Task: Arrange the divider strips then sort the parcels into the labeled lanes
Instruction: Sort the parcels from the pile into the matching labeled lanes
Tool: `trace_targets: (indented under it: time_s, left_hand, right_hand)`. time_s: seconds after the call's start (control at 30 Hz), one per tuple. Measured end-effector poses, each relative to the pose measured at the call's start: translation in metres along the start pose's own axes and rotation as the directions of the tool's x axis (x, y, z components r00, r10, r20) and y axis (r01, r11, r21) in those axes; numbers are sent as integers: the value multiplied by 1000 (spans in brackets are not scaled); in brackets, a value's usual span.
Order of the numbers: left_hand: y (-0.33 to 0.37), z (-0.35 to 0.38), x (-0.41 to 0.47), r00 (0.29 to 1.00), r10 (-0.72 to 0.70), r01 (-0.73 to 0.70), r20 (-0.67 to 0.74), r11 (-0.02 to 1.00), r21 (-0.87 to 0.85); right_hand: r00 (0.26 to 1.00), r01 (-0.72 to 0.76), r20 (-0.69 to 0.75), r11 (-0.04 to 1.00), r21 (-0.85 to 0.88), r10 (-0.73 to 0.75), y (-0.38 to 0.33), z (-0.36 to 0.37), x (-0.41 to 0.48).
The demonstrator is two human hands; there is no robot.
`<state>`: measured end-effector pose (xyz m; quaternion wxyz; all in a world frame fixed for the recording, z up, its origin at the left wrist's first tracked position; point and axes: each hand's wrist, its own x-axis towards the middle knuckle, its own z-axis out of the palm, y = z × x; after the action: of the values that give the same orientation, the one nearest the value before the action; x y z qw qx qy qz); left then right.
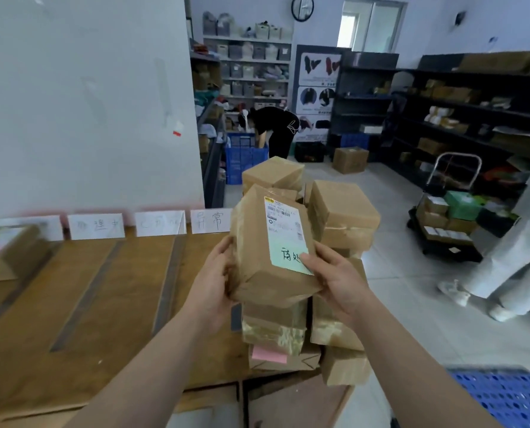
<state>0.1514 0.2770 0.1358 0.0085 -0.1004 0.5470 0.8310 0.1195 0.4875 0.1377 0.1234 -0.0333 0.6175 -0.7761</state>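
I hold a brown parcel (257,261) with a white shipping label and a green handwritten note, lifted above a stack of brown parcels (337,217) at the table's right end. My left hand (214,273) grips its left side and my right hand (334,276) grips its lower right corner, thumb on the green note. Dark divider strips (87,298) (168,273) lie on the cardboard-covered table (128,304) and split it into lanes. White lane labels (96,226) (211,221) stand along the back edge. One parcel (7,251) with a pink note rests in the far-left lane.
A white wall rises behind the labels. To the right on the floor stand a loaded trolley (449,217), dark shelving (473,112) and a blue crate (510,400). A person in black (276,128) bends over a blue bin far back; another person's legs (510,261) stand at right.
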Motion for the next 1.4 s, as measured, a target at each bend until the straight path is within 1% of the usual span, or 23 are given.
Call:
trace_targets:
  time_s: [0.07,0.17,0.27,0.37,0.47,0.53,0.67,0.77,0.9,1.1,1.2,1.33,1.4]
  left_hand:
    - [1,-3,-5,999,29,-27,-29,996,85]
    - [7,-10,-15,997,31,-19,-66,985,169]
    - [15,-28,-24,992,12,11,-129,983,182]
    - [23,-56,-32,990,8,19,-144,982,189]
    - [30,-89,-40,980,7,26,-199,987,161]
    - [37,-115,-44,970,30,8,-241,988,157]
    - [56,-182,-51,929,94,-54,-358,991,119]
    - [77,-243,-63,897,99,-52,-431,992,118]
    - [110,-331,-79,891,77,-14,-448,990,142]
    - [158,-450,-99,887,65,77,-457,956,285]
    - [176,-498,-102,877,20,143,-480,943,301]
    - [186,-555,-89,884,-20,179,-467,938,299]
    - [187,-581,-75,872,-37,193,-488,943,273]
  right_hand:
    - [1000,-3,-2,1000,-4,3,3,8,2]
    - [999,-12,30,999,-37,13,8,25,6]
    - [998,-31,61,998,-60,35,12,49,12]
    - [992,-55,112,995,-88,65,17,80,18]
    - [985,-36,161,990,-137,58,25,118,27]
    - [979,-27,194,986,-164,59,32,146,32]
    - [954,-24,288,978,-207,85,51,217,43]
    - [935,-46,335,977,-207,114,68,280,48]
    - [920,-83,357,970,-229,163,94,372,51]
    - [912,-153,335,955,-254,236,131,501,56]
    - [899,-179,341,940,-289,276,148,551,62]
    - [891,-201,322,914,-354,321,169,604,79]
    - [881,-224,314,897,-380,353,178,626,94]
